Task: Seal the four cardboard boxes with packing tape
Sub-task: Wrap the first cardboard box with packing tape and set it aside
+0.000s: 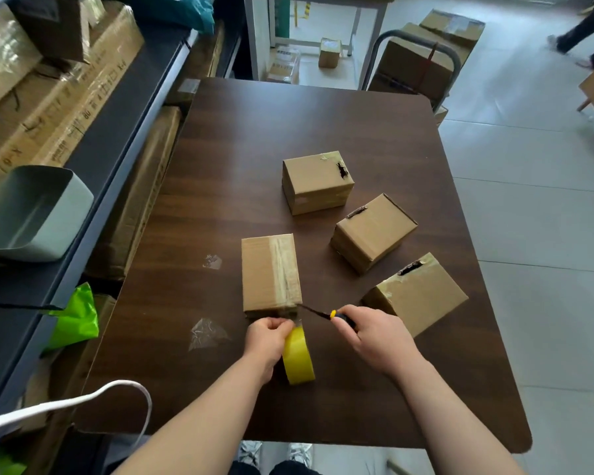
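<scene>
Several cardboard boxes sit on the dark wooden table [240, 149]. The nearest box [270, 272] has a clear tape strip along the right side of its top. My left hand [266, 337] grips a yellow tape roll [298, 358] just below that box's near edge. In my right hand [374, 332] is a small knife with a black and yellow handle [335, 315]; its blade tip touches the box's near right corner. Three more boxes lie to the right: a far box [316, 186], a middle box [372, 231], and a near right box [419, 296] with torn tape.
Two scraps of clear tape [208, 332] lie on the table left of the nearest box. Shelves with large cartons [59, 84] and a grey bin [35, 214] stand at the left. A trolley with boxes [422, 60] stands beyond the table. A person's legs [583, 32] cross the floor.
</scene>
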{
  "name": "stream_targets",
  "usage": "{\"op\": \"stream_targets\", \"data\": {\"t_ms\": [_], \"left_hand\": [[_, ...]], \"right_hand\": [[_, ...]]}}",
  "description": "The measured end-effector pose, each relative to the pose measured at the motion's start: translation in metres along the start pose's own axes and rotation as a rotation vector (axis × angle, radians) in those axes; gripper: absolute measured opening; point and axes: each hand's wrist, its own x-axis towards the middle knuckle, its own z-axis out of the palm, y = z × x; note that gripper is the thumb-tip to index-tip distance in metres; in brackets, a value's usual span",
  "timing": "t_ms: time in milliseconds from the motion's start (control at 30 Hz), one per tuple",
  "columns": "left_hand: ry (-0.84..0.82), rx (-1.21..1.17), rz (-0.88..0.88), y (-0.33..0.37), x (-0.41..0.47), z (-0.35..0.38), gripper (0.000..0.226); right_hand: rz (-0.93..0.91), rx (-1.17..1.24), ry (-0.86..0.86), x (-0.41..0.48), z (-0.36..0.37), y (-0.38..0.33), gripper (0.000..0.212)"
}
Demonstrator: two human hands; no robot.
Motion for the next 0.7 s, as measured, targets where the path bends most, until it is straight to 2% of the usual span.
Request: {"op": "stream_targets", "data": {"t_ms": [100, 267, 367, 433, 567, 700], "left_hand": [[-0.010, 0.044, 0.015, 0.001, 0.001, -0.002, 0.014], [-0.001, 0.087, 0.081, 0.006, -0.003, -0.005, 0.009], [-0.009, 0.127, 0.109, 0.009, -0.004, -0.009, 0.006], [-0.012, 0.147, 0.106, 0.012, -0.004, -0.013, 0.006], [-0.009, 0.174, 0.079, 0.017, -0.004, -0.017, 0.008], [0.049, 0.218, 0.087, 0.021, -0.005, -0.016, 0.013]], "right_hand": [[-0.023, -0.151, -0.058, 0.006, -0.006, -0.009, 0.044], [-0.015, -0.250, -0.068, 0.017, -0.002, -0.019, 0.045], [0.013, -0.331, -0.169, 0.024, 0.007, -0.018, 0.044], [0.078, -0.307, -0.197, 0.022, 0.017, -0.011, 0.043], [0.299, -0.174, -0.136, 0.017, 0.044, 0.010, 0.038], [0.434, -0.027, -0.106, 0.019, 0.062, 0.014, 0.055]]}}
